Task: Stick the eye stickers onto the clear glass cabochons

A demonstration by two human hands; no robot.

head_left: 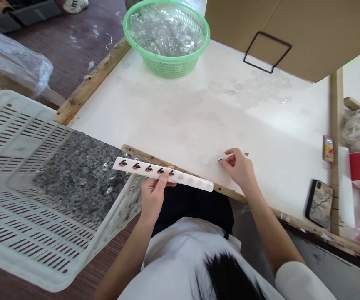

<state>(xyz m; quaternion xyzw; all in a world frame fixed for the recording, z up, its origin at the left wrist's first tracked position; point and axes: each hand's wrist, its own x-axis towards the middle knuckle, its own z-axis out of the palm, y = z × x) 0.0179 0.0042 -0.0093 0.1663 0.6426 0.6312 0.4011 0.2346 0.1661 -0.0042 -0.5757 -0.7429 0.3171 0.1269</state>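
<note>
A narrow white strip of stickers, printed with a row of small dark-and-red pictures toward its left end, is pinched in my left hand at the table's front edge. The right part of the strip has no pictures on it. My right hand is over the white table, with thumb and fingers drawn together low at the surface. A tiny dark spot shows at its fingertips; what they hold is too small to name. Another small dark mark is visible beside the knuckles.
A green basket full of clear discs stands at the back. Clear pieces lie scattered before a cardboard box. On my left, a white crate holds many clear pieces. A phone and small packet lie right.
</note>
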